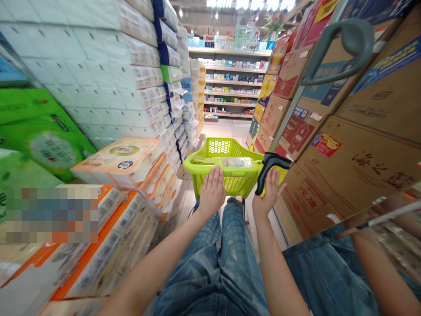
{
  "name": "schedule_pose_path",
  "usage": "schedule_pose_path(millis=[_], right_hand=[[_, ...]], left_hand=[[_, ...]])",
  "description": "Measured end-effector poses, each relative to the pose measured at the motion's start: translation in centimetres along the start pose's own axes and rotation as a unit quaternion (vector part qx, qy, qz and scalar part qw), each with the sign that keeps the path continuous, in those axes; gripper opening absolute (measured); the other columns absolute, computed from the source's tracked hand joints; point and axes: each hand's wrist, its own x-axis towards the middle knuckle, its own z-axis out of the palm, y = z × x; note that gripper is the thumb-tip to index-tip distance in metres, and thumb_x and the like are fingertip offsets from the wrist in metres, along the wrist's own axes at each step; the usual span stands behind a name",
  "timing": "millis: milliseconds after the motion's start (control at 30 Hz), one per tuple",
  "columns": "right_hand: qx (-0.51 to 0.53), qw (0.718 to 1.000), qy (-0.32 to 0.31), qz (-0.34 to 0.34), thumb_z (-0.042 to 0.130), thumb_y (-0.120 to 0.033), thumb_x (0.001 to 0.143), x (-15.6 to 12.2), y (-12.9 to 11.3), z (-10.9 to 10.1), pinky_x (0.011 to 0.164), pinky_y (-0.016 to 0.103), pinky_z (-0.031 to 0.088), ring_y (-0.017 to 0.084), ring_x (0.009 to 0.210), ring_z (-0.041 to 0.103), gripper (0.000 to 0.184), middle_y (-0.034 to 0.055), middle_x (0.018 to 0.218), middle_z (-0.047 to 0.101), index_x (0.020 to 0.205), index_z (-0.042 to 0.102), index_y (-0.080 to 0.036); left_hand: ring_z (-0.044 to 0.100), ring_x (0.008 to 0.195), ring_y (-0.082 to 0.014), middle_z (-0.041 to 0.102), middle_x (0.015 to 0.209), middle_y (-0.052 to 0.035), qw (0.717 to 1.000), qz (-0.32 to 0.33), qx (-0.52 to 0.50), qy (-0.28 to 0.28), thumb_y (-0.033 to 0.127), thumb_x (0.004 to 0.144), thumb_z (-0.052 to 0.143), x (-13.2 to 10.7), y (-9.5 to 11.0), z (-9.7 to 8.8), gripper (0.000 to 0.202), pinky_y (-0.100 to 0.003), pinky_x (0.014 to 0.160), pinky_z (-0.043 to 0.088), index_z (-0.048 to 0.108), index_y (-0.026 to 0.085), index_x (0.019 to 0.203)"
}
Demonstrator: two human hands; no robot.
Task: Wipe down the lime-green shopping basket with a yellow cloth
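A lime-green shopping basket with perforated sides stands in front of my legs. On its near rim lies my left hand, fingers stretched out flat and close together. My right hand rests against the black and yellow-green handle at the basket's right end. Its fingers look extended and apart, not wrapped around the handle. A clear label holder runs along the near side of the basket. The floor of the basket is mostly hidden by this near side.
Stacked tissue packs rise on the left, with orange-and-white packs lower down. Cardboard cartons wall the right side, where a grey handle juts out. Shelves of small goods stand across the aisle's end.
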Motion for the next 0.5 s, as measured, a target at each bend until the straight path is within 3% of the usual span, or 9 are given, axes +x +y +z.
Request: schedule_pose_path(millis=[67,133,267,367,500], right_hand=[[0.028,0.998,0.022,0.053,0.037,-0.013,0.082,0.0,-1.1,0.3,0.117,0.068,0.011,0.029,0.149,0.027,0.073,0.0147,0.157,0.037,0.154,0.031,-0.021],[0.05,0.997,0.012,0.055,0.037,-0.012,0.082,-0.7,-3.2,0.8,0.117,0.067,0.014,0.028,0.15,0.025,0.074,0.0151,0.158,0.036,0.155,0.028,-0.02],[0.048,0.99,-0.089,-0.095,0.036,-0.011,0.086,-2.6,-6.7,1.7,0.121,0.059,0.014,0.024,0.149,0.029,0.071,0.0125,0.153,0.045,0.156,0.025,-0.022],[0.024,0.975,-0.119,-0.185,0.037,-0.01,0.089,-2.9,-6.2,1.5,0.123,0.055,0.011,0.021,0.146,0.036,0.066,0.0119,0.146,0.053,0.154,0.031,-0.022],[-0.013,0.988,-0.054,-0.147,0.04,-0.015,0.091,-1.4,-2.5,0.6,0.122,0.058,0.009,0.023,0.146,0.036,0.062,0.0166,0.147,0.052,0.153,0.034,-0.018]], left_hand=[[0.023,0.15,-0.0302,0.026,0.158,-0.0252,1.0,-0.004,0.002,0.005,0.02,0.092,0.045,0.0,0.1,0.1,0.074,-0.051,0.12,0.024,0.01,0.002,0.156],[0.022,0.15,-0.0304,0.026,0.158,-0.0253,1.0,-0.007,0.005,0.01,0.02,0.092,0.045,0.0,0.1,0.1,0.076,-0.051,0.12,0.025,0.008,0.002,0.156],[0.02,0.15,-0.0305,0.025,0.159,-0.0234,1.0,0.007,0.006,-0.006,0.016,0.089,0.046,-0.2,-0.3,-0.4,0.076,-0.05,0.119,0.027,0.012,0.003,0.156],[0.019,0.151,-0.0292,0.026,0.159,-0.0219,1.0,0.015,0.011,-0.018,0.016,0.088,0.045,-0.2,-0.6,-0.7,0.074,-0.047,0.119,0.027,0.016,0.003,0.155],[0.018,0.151,-0.0285,0.029,0.158,-0.0218,0.999,0.017,0.029,0.005,0.02,0.092,0.042,-0.1,-0.4,-0.6,0.071,-0.046,0.119,0.027,0.014,0.002,0.155]])
